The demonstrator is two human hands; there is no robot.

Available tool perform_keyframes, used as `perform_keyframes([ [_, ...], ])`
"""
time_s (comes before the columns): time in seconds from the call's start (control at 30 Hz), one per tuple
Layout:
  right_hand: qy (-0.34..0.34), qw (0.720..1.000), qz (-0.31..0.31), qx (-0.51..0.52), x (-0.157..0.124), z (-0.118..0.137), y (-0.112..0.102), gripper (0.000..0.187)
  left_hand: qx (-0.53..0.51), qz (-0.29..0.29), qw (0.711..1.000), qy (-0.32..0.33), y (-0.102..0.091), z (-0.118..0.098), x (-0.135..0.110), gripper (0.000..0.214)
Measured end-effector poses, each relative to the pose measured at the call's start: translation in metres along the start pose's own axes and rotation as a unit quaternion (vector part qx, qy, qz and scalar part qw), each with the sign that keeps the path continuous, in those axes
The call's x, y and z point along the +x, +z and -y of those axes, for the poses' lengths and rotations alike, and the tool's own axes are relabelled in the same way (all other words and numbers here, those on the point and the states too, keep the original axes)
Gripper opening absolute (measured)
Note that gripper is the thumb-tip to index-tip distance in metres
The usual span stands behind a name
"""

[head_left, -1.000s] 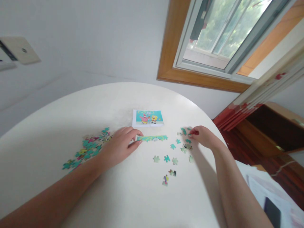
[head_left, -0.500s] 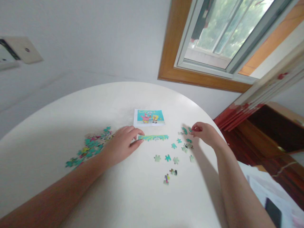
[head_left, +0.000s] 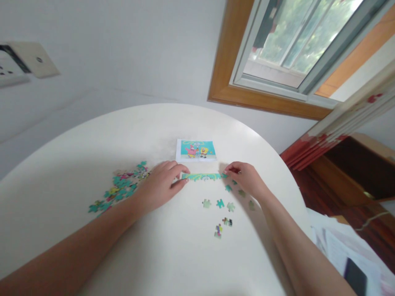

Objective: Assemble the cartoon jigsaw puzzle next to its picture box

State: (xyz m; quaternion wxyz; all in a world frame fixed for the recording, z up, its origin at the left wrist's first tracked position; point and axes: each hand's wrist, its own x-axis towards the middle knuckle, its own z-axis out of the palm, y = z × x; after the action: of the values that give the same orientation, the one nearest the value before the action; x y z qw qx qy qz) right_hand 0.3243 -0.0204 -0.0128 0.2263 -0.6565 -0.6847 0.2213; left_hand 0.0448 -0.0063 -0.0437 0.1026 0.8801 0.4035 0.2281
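Note:
A short row of joined teal puzzle pieces lies on the round white table. My left hand rests on the table with thumb and fingers pinching the row's left end. My right hand is at the row's right end, fingers curled, pinching a small teal piece against it. Behind the row lies a picture card with cartoon figures. Loose pieces are scattered just in front of the row.
A heap of unsorted pieces lies left of my left hand. Two small joined clusters sit nearer to me. A window and a curtain are at the right, with papers beyond the table's right edge.
My right hand has moved left from the scattered pieces at the right to the row's right end, carrying a small piece. My left hand has stayed on the row's left end.

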Motion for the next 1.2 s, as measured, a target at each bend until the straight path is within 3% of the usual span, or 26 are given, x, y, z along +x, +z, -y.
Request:
perform_keyframes([
  [0.5,0.001,1.0,-0.008,-0.028,0.0,0.004,0.005,0.015,0.003,0.006,1.0,-0.007,0.001,0.001,0.001,0.021],
  [0.83,-0.005,0.999,0.0,0.041,0.0,-0.002,-0.002,0.018,0.006,0.002,1.0,-0.006,-0.001,-0.001,0.001,0.021],
  [0.97,0.007,0.998,-0.035,0.051,0.002,-0.009,-0.011,0.022,0.004,0.003,1.0,-0.005,-0.001,-0.001,0.002,0.022],
  [1.2,0.025,0.988,-0.139,-0.067,0.014,-0.032,-0.017,0.02,0.001,0.005,1.0,-0.002,0.0,0.0,0.002,0.023],
])
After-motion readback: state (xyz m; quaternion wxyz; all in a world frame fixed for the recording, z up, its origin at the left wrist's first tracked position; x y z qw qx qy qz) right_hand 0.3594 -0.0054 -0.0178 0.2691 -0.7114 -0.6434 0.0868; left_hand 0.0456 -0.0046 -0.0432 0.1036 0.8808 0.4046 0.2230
